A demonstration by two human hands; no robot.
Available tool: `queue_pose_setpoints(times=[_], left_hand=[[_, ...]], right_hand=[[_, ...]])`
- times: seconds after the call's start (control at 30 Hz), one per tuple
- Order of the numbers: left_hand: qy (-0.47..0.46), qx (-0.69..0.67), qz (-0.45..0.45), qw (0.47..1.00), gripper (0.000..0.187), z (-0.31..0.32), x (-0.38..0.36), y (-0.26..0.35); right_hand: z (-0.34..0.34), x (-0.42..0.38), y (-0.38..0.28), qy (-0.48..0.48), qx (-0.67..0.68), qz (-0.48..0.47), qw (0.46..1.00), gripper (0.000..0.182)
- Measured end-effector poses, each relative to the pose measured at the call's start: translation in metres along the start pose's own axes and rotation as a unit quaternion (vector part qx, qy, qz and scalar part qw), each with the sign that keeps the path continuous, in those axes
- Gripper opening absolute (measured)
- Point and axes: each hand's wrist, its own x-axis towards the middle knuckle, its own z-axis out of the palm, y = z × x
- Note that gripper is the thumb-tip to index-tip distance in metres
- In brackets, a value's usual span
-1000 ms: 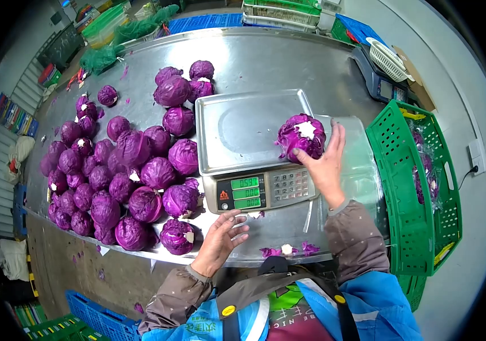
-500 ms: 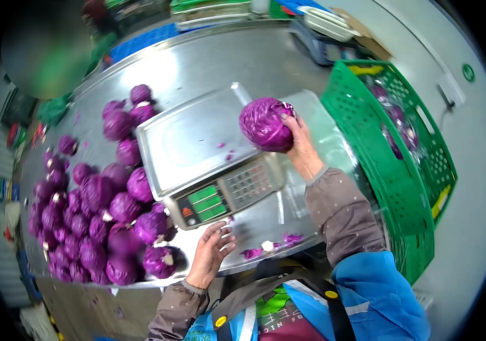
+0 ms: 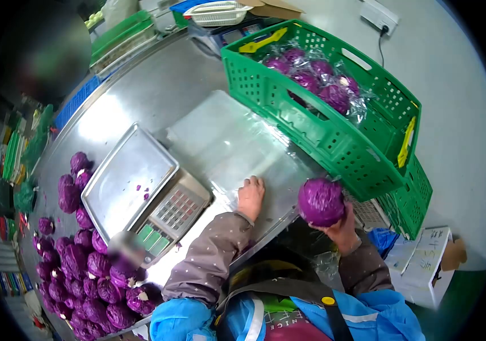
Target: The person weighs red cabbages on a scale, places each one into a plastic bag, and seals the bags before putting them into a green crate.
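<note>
A round purple cabbage [image 3: 320,201] rests in my right hand [image 3: 342,232], held beyond the table's front edge, beside the green crate. My fingers wrap it from below and from the right. Clear plastic bags [image 3: 220,136] lie flat in a stack on the steel table. At their near edge my left hand [image 3: 251,198] presses down, fingers bent together on the plastic. To the left stands a digital scale [image 3: 177,207], its metal pan [image 3: 132,176] bearing only a few purple leaf scraps.
Many purple cabbages [image 3: 75,261] are heaped at the table's left. A green crate [image 3: 311,128] on the right holds several bagged cabbages [image 3: 322,79]. A white carton [image 3: 425,264] sits low at the right. Green and white crates [image 3: 121,42] stand beyond the table.
My right hand has carried the cabbage from beside the scale pan to the crate's near side. My left hand has moved from in front of the scale onto the plastic bags. The view has turned right.
</note>
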Motion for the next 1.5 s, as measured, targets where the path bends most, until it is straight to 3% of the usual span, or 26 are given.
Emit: queue_pose_setpoints(times=[0.03,0.13,0.33,0.4,0.47,0.6,0.63,0.67,0.73,0.77,0.8,0.83,0.87,0.9,0.93,1.0,1.03,1.07,1.13,1.2,1.27,1.33,1.5], left_hand=[[-0.001,0.100,-0.013,0.995,0.029,0.011,0.003,0.001],[0.056,0.107,-0.034,0.992,0.036,0.017,-0.002,-0.008],[-0.029,0.069,-0.061,0.995,0.040,-0.016,-0.002,-0.011],[-0.009,0.076,-0.071,0.995,0.040,-0.020,0.002,-0.011],[-0.015,0.153,-0.100,0.983,0.042,-0.013,0.005,-0.015],[0.007,0.191,-0.089,0.978,0.023,-0.018,0.005,-0.028],[0.069,0.192,-0.039,0.978,0.011,-0.016,0.006,-0.041],[0.070,0.194,-0.045,0.977,0.011,-0.027,0.010,-0.040],[0.074,0.131,-0.114,0.982,0.011,-0.056,0.023,-0.035],[0.206,0.075,-0.065,0.974,0.010,-0.077,0.028,-0.030],[0.267,0.024,-0.061,0.961,0.012,-0.087,0.029,-0.026],[0.099,0.087,-0.004,0.991,0.012,-0.069,0.021,-0.036],[-0.069,0.145,0.051,0.986,0.012,-0.038,0.008,-0.053],[-0.118,-0.043,0.169,0.978,0.018,-0.012,-0.005,-0.082],[-0.081,-0.015,0.057,0.995,0.021,-0.028,-0.011,-0.039],[0.037,-0.168,-0.043,0.984,0.014,-0.068,-0.015,-0.001],[0.044,-0.253,-0.054,0.965,0.015,-0.083,-0.018,0.003],[0.048,-0.254,-0.056,0.965,0.015,-0.081,-0.023,0.000],[0.093,-0.483,-0.160,0.856,0.022,-0.084,-0.027,-0.006],[0.104,-0.417,-0.220,0.876,0.025,-0.094,-0.036,0.001],[0.141,-0.419,-0.241,0.864,0.022,-0.094,-0.038,0.004],[0.282,-0.367,-0.106,0.880,0.019,-0.091,-0.032,0.010],[0.195,-0.323,-0.167,0.911,0.016,-0.114,-0.049,0.017]], right_hand=[[-0.010,-0.008,0.000,0.006,0.015,0.017,1.000,0.055],[-0.030,-0.019,0.005,0.027,0.024,0.024,0.999,0.053],[-0.030,-0.019,0.006,0.003,0.029,0.036,0.999,0.050],[-0.040,-0.009,0.013,0.021,0.075,0.073,0.994,0.051],[-0.032,-0.009,0.014,0.031,0.057,0.080,0.995,0.050],[-0.030,-0.006,0.015,0.026,0.056,0.113,0.992,0.051],[-0.027,-0.007,0.015,0.023,0.053,0.119,0.991,0.051],[-0.025,-0.008,0.014,0.039,0.043,0.119,0.991,0.051],[-0.023,-0.006,0.015,0.053,0.030,0.121,0.991,0.051],[-0.023,-0.004,0.017,0.008,0.033,0.115,0.993,0.052],[-0.022,-0.002,0.020,-0.034,0.038,0.109,0.993,0.052],[-0.005,-0.002,0.018,-0.025,0.054,0.124,0.991,0.056],[0.002,-0.002,0.026,-0.022,0.052,0.130,0.990,0.056],[0.010,0.008,0.028,-0.103,0.066,0.133,0.983,0.059],[0.018,0.018,0.031,-0.181,0.084,0.136,0.970,0.061],[0.051,0.023,0.032,-0.156,0.070,0.126,0.977,0.061],[0.050,0.033,0.041,-0.138,0.096,0.146,0.975,0.060],[0.052,0.046,0.044,-0.128,0.114,0.164,0.972,0.059],[0.067,0.055,0.041,-0.119,-0.006,0.101,0.988,0.058],[0.065,0.062,0.046,-0.123,-0.027,0.092,0.988,0.060],[0.076,0.055,0.044,-0.079,-0.150,-0.003,0.985,0.062],[0.085,0.053,0.046,-0.087,-0.186,-0.030,0.978,0.064],[0.087,0.045,0.049,-0.027,-0.246,-0.001,0.969,0.071]])
